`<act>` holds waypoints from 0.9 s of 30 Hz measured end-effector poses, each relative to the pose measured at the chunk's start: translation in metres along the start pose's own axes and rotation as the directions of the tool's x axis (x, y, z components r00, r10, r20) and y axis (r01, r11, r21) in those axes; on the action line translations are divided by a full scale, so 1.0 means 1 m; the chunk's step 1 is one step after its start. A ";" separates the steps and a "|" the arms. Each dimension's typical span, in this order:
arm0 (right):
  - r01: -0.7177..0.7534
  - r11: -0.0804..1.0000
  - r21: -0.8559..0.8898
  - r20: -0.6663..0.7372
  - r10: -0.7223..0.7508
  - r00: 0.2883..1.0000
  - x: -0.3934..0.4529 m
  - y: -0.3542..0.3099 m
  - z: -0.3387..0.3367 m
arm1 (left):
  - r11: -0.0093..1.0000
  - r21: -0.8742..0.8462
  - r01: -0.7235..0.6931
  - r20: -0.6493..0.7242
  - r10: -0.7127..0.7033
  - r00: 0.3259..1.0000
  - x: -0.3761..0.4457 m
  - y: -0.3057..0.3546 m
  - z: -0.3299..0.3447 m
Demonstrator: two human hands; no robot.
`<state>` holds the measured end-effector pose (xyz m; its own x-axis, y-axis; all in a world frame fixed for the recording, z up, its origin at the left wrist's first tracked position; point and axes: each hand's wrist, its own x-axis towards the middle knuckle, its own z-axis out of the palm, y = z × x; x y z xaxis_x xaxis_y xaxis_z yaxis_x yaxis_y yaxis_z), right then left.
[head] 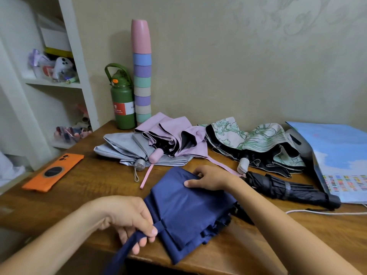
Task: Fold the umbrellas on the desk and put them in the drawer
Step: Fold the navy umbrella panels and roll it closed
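**Navy umbrella under both hands at the tabletop's near edge**

The wooden tabletop (65, 197) fills the lower view. On the white shelf unit (79, 62) at 10 o'clock, one shelf carries a jumble of small items, too blurred to name, and a lower shelf a clear tray of small coloured things (69, 133).

At 3 o'clock lies a large blue sheet (337, 151) with rows of small flags. The navy umbrella (188, 211) lies collapsed at 6 o'clock, overhanging the near edge. The floral umbrella (256, 141) sprawls at 2 o'clock, canopy loose. The pink umbrella (174, 133) lies at 12 o'clock, overlapping the grey umbrella (127, 147) to its left; both are unfolded heaps with handles toward the viewer. A black umbrella (290, 189), rolled and strapped, lies at 4 o'clock, just beside the navy one.

Against the wall stands a tall stack of pastel cups (141, 76), nested one in another, touching a green bottle (121, 102). An orange phone (53, 171) lies face down at 9 o'clock.

The right hand (212, 179) presses the navy canopy's far end, fingers curled onto the fabric. The left hand (133, 219) has its grip closed, pinching the umbrella's navy strap (127, 247).
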<state>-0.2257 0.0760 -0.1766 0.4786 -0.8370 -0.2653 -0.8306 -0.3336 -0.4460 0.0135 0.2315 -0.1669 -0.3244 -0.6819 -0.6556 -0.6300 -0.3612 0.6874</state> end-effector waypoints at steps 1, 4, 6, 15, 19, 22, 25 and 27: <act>-0.025 1.000 -0.006 0.003 0.025 1.000 0.000 -0.001 0.001 | 1.000 0.013 0.003 0.006 -0.003 1.000 0.000 0.000 0.001; -0.065 0.998 -0.017 0.008 0.065 0.998 -0.002 -0.006 0.002 | 0.999 0.033 0.013 0.019 -0.014 1.000 0.002 0.000 0.003; -0.085 0.994 -0.065 0.018 0.087 0.996 -0.002 -0.012 0.002 | 0.999 0.038 0.019 0.035 -0.021 0.999 0.003 -0.001 0.003; -0.147 0.978 0.150 0.029 0.144 0.989 0.006 -0.007 -0.002 | 1.000 0.015 -0.022 0.015 0.021 1.000 0.008 -0.003 -0.006; -0.176 0.857 0.484 0.053 0.172 0.984 0.004 0.007 -0.008 | 0.998 -0.003 -0.062 -0.066 0.061 0.996 0.015 -0.006 -0.023; -0.219 0.700 0.680 0.142 0.167 0.976 0.000 0.019 -0.018 | 0.996 -0.030 -0.079 -0.149 0.074 0.986 0.028 -0.011 -0.035; -0.241 0.571 0.785 0.200 0.136 0.970 0.002 0.029 -0.013 | 0.992 -0.094 -0.083 -0.231 0.060 0.971 0.044 -0.013 -0.041; -0.233 0.485 0.843 0.199 0.120 0.972 0.006 0.034 -0.006 | 0.990 -0.108 -0.091 -0.258 0.061 0.964 0.052 -0.011 -0.042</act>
<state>-0.2529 0.0572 -0.1881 0.4221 -0.7677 -0.4822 -0.2743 0.3988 -0.8751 0.0329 0.1730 -0.1956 -0.1690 -0.8435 -0.5098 -0.5183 -0.3639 0.7739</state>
